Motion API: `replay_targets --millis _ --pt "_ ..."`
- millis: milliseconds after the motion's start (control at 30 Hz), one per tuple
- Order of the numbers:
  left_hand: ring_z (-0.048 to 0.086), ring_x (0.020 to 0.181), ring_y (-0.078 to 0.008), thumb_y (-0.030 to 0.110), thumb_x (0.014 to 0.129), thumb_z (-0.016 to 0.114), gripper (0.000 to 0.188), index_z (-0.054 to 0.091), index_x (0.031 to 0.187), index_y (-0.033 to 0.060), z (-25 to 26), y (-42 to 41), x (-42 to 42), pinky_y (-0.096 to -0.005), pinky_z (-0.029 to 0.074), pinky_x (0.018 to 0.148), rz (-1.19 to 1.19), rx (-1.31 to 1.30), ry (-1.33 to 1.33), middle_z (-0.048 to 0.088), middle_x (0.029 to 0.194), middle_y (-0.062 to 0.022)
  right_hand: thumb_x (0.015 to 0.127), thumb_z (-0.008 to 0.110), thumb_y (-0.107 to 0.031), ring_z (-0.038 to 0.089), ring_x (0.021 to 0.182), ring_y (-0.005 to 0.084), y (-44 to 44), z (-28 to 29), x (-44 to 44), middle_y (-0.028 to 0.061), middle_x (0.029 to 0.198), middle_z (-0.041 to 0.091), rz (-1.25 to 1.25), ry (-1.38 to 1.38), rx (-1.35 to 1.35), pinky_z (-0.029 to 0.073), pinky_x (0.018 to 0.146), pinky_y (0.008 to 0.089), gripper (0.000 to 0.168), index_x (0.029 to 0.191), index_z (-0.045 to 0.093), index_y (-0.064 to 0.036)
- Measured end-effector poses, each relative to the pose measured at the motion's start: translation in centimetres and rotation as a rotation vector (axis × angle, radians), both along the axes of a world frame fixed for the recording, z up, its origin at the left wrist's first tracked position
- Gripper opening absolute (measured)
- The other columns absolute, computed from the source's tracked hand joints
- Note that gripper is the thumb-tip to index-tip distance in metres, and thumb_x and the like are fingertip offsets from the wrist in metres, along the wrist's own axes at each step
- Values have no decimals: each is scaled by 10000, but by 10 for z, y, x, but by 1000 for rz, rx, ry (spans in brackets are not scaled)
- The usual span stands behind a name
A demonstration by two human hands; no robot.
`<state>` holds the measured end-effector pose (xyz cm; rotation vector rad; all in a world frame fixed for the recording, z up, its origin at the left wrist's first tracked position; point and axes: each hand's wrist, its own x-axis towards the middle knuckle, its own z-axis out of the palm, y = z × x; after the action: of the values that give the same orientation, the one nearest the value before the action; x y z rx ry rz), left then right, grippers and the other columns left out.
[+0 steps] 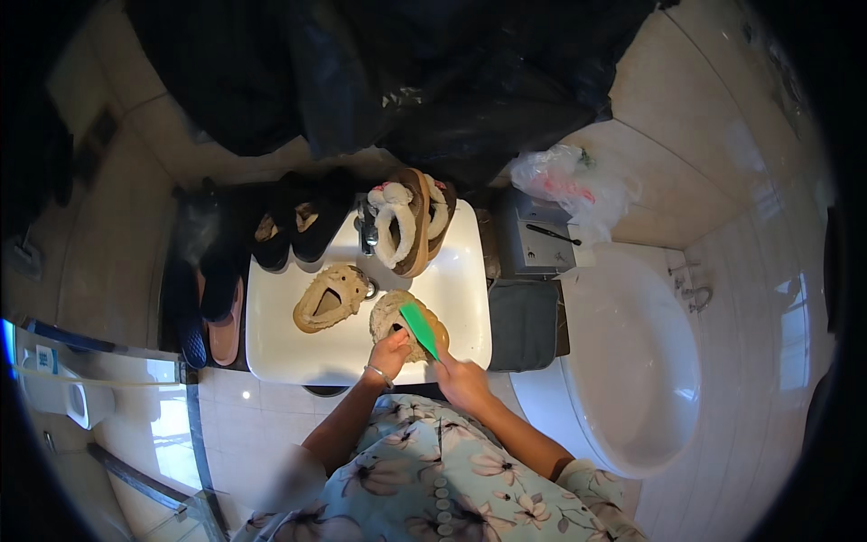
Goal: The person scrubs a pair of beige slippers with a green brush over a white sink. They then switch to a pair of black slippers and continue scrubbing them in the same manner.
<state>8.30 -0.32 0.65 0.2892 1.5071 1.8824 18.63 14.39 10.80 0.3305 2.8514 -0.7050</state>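
My left hand grips a fuzzy beige slipper at its opening, over the front part of a white rectangular washbasin. In my right hand is a green brush, its broad end laid over that slipper's side. The brush's bristles are hidden from above. A matching beige slipper lies in the basin to the left, near the drain. Behind, a pair of brown slippers with white fleece lining leans by the chrome faucet.
Dark shoes stand along the basin's back left, with pink-soled slippers beside them. To the right are a folded grey towel, a grey box with a black-handled tool, a plastic bag and a white bathtub.
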Motion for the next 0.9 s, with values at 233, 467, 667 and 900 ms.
replay_targets --millis 233,467,667,900 --pt "588 1074 -150 41 894 500 373 536 1259 -25 -35 -4 -14 -248 453 910 -40 -10 -197 622 1169 -79 897 532 -248 625 623 416 48 52 67 240 704 633 -39 0 -131 497 609 498 454 1337 543 -134" --pt "625 1001 -178 28 862 593 357 532 1211 -9 -23 10 -21 -297 512 853 -73 -2 -144 632 1116 -83 904 487 -266 643 723 415 48 36 46 249 762 644 -41 -63 -165 499 700 503 452 1342 536 -165" --pt "618 1028 -184 15 834 620 442 491 1257 1 -38 12 -15 -322 509 879 -55 -52 -134 625 1141 -87 917 447 -306 645 819 408 27 -1 -63 216 884 672 -6 -138 -28 508 765 497 427 1312 545 -176" --pt "611 1004 -175 66 820 660 434 513 1223 -3 -39 13 -8 -327 506 867 101 63 -190 628 1127 -90 911 433 -314 648 874 397 46 35 -41 215 931 673 51 -256 -45 509 803 477 456 1336 531 -180"
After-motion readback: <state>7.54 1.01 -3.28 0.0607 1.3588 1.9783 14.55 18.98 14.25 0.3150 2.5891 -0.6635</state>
